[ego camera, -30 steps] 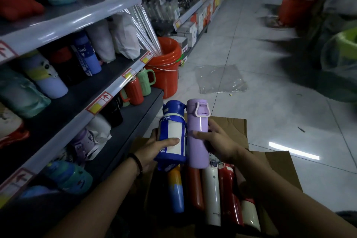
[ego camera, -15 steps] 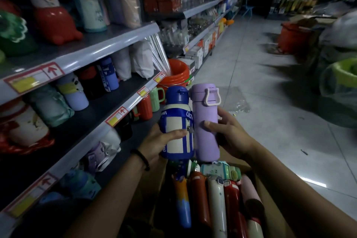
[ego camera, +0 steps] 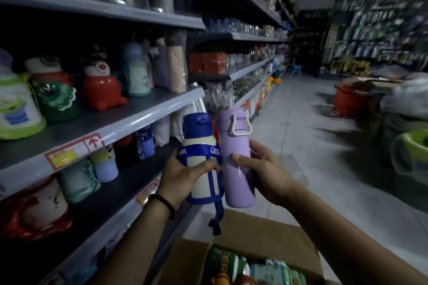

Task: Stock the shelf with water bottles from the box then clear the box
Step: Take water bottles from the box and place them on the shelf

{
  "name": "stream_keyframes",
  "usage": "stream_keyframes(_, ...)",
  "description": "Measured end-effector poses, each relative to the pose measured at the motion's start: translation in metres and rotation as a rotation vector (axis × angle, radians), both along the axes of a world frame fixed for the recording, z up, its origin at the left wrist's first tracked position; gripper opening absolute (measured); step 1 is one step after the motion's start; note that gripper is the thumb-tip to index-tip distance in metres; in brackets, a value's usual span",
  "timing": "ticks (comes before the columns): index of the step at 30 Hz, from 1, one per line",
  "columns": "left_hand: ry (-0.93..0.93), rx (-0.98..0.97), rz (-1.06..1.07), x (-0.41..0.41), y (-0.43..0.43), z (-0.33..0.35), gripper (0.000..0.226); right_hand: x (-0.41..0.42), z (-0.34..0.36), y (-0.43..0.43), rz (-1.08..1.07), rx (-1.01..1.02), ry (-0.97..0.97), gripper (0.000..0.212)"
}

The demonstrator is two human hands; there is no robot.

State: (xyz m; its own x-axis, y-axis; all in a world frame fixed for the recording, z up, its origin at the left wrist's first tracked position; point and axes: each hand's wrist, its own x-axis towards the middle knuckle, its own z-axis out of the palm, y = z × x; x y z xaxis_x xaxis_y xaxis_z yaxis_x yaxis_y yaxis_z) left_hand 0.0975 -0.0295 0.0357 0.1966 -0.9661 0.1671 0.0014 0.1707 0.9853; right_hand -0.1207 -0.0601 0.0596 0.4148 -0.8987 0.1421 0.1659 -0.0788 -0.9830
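Note:
My left hand (ego camera: 183,173) grips a blue and cream bottle (ego camera: 201,157) with a blue strap hanging below it. Beside it, touching, my right hand (ego camera: 266,169) holds a lilac bottle (ego camera: 236,157) with a white loop on its lid. Both bottles are upright, in the air in front of the shelf (ego camera: 129,120) on the left. The cardboard box (ego camera: 261,231) lies open below my arms, with several bottles (ego camera: 231,266) in it.
The left shelving holds several character-shaped and plain bottles on its tiers. A red bucket (ego camera: 347,99) and a green tub (ego camera: 412,148) stand on the right of the tiled aisle. The aisle floor runs on ahead.
Both hands have lifted the two bottles up from the box to about the height of the middle shelf. My view has risen, showing the upper shelves.

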Motion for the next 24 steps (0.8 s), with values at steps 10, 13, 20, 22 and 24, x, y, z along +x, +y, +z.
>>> stream_keyframes(10,-0.08,-0.109,0.388,0.07,-0.062,0.049,0.07,0.076,0.042,-0.084,-0.202,-0.152,0.102,0.037)
stream_keyframes(13,-0.171,-0.163,0.477,0.096,-0.08,0.074,0.067,0.099,0.061,-0.115,-0.236,-0.194,0.096,0.043)
stream_keyframes(20,-0.25,-0.397,0.638,0.119,-0.095,0.087,0.075,0.155,0.111,-0.168,-0.254,-0.344,0.156,0.038)
stream_keyframes(22,-0.298,-0.432,0.7,0.121,-0.102,0.088,0.084,0.172,0.122,-0.181,-0.253,-0.389,0.192,0.038)
stream_keyframes(24,-0.325,-0.46,0.693,0.124,-0.111,0.092,0.087,0.188,0.128,-0.193,-0.265,-0.415,0.201,0.041)
